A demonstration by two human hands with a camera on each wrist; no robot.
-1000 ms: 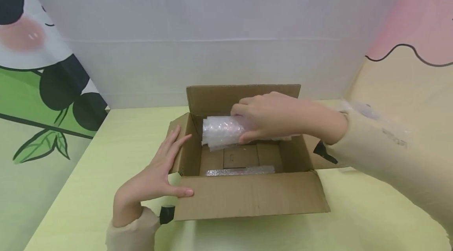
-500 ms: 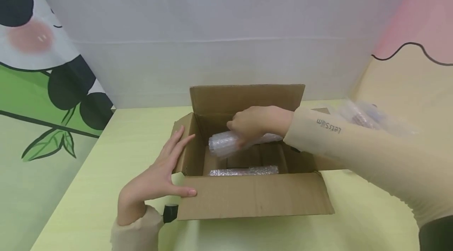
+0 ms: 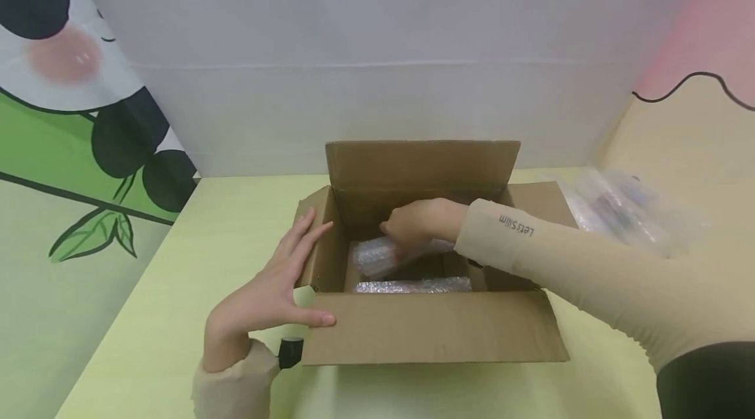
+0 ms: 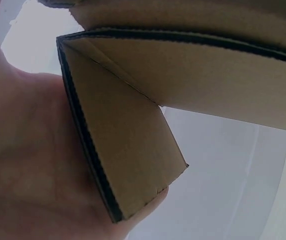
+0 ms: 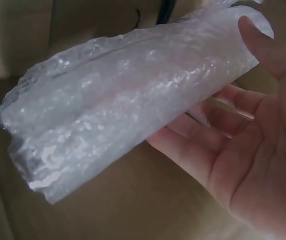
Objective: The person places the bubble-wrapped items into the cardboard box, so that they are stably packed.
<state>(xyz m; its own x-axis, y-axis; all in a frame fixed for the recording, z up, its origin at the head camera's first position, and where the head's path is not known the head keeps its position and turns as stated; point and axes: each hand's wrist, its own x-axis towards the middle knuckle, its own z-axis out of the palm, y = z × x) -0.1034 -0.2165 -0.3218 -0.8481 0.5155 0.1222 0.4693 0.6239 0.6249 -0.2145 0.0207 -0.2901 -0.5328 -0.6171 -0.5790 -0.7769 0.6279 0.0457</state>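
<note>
An open cardboard box (image 3: 436, 330) stands on the table, its flaps spread outward. My right hand (image 3: 415, 221) reaches down into it and grips a bubble-wrapped roll (image 5: 118, 107), thumb on one side and fingers on the other. Through the wrap shows a faint pink tint; what it encloses is hidden. A second bubble-wrapped bundle (image 3: 413, 286) lies along the inside of the box's front wall. At the box's left side, my left hand (image 3: 265, 298) rests with straight, spread fingers on the left flap (image 4: 118, 130) and the thumb on the front flap.
Clear plastic-wrapped items (image 3: 628, 209) lie on the pale yellow table (image 3: 153, 307) to the right of the box, partly behind my right sleeve. A white backdrop (image 3: 383, 104) rises behind the box, with printed cartoon panels at both sides.
My right hand has lowered the bubble-wrapped roll from the box's back rim down inside it, toward the front bundle. The left hand stays at the left flap; the whole view has shifted slightly.
</note>
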